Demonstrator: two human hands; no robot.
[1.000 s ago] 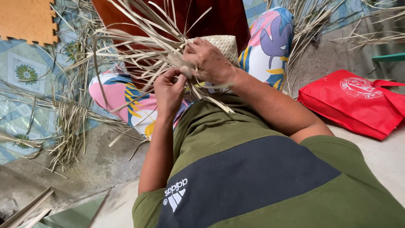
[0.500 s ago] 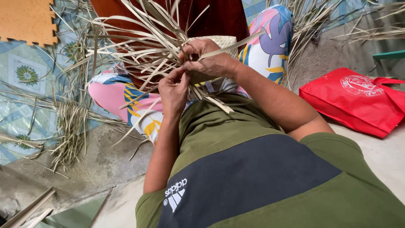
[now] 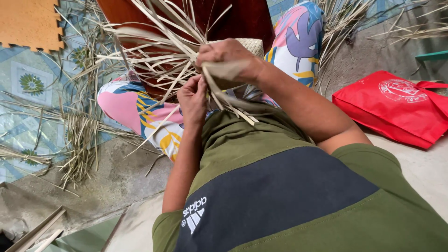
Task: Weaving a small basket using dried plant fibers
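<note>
Dry palm strips (image 3: 154, 60) being woven in the lap, both hands working on them.

Pale straw-coloured strips are fanning up and to the left from a knot of weaving held over the knees; their long axes are running from the hands toward the top-left, with a few loose ends trailing down toward the shirt (image 3: 280, 186). The right hand (image 3: 228, 58) is closing its grip over a folded strip; the left hand (image 3: 193, 95) is pinching a narrow strip just beneath it, the two nearly touching. A small woven patch (image 3: 252, 45) is showing behind the right hand, so some plaiting looks done, while most strips are standing free and unwoven. More strips are lying scattered on the floor (image 3: 107, 172); a red bag (image 3: 396, 107) is sitting well apart to the right.
</note>
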